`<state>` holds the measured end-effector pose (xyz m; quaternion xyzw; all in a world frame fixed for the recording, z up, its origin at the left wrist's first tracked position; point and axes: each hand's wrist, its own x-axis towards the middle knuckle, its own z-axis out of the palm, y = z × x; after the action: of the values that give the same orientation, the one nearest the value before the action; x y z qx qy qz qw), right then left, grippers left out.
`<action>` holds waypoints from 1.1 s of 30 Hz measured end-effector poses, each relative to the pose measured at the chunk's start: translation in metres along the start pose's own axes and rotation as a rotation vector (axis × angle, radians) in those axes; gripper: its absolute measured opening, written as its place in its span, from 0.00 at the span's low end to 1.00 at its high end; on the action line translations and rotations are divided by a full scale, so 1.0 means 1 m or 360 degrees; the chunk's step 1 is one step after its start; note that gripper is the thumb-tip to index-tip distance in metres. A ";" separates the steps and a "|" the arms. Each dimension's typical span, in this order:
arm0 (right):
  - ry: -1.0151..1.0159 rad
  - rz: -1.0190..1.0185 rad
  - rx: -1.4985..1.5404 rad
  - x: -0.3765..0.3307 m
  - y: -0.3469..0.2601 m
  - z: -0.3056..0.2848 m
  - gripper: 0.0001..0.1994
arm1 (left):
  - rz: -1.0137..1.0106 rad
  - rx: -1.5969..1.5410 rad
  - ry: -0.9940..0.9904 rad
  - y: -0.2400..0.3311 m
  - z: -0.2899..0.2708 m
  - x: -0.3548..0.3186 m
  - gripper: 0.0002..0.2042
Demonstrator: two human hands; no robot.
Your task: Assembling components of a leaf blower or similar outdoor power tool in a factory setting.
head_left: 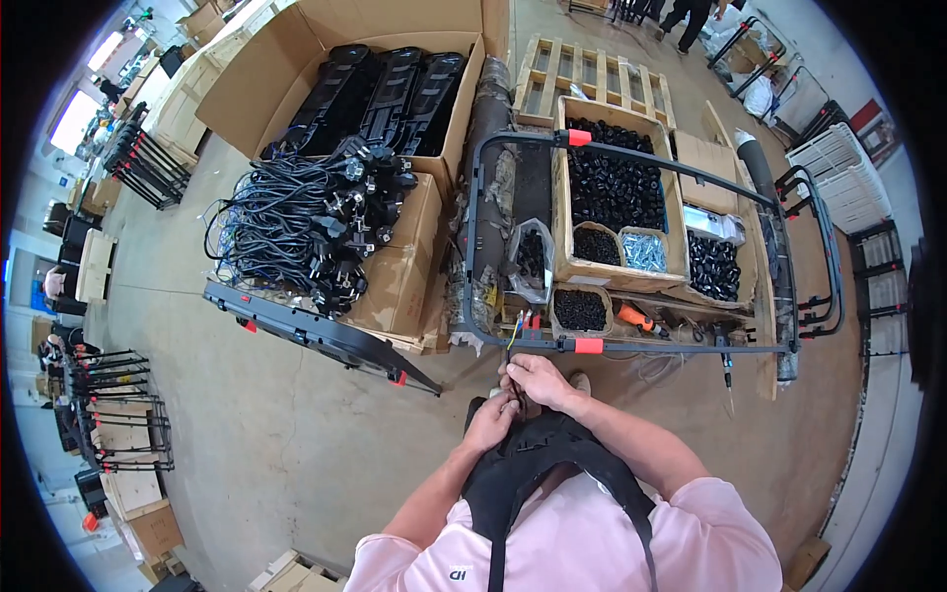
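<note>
— Nearest entries?
— Pink shirt (592, 533), small dark lettering on the chest. Left hand (491, 422), fingers drawn together, apparently pinching a black cable (509, 354); fingertips partly hidden. Right hand (541, 383), thumb and fingers pinching the same cable just beyond.
— Cable's position?
— Between the hands, bared coloured wires reaching the near bar of a black frame (681, 347); lower length obscured.
— Farther?
— Heaped plug cables (276, 212); then black mouldings (409, 94), bases hidden inside an open carton (242, 109).
</note>
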<state>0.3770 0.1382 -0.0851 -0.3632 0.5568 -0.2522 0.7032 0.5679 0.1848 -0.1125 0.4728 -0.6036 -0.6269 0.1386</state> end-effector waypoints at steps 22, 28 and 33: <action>-0.0229 0.0189 -0.0708 0.074 -0.095 -0.076 0.27 | -0.0374 -0.0260 0.0433 -0.009 -0.026 -0.019 0.17; -0.0204 0.0203 -0.0171 0.088 -0.071 -0.081 0.15 | -0.0326 -0.0073 0.0471 0.009 -0.015 -0.032 0.17; 0.0311 0.0044 0.0182 0.113 -0.058 -0.079 0.14 | -0.0383 -0.0265 0.0494 0.011 -0.005 -0.020 0.17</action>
<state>0.3318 -0.0012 -0.1160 -0.2886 0.6122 -0.3081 0.6686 0.5776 0.1934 -0.0932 0.6192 -0.4603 -0.6063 0.1927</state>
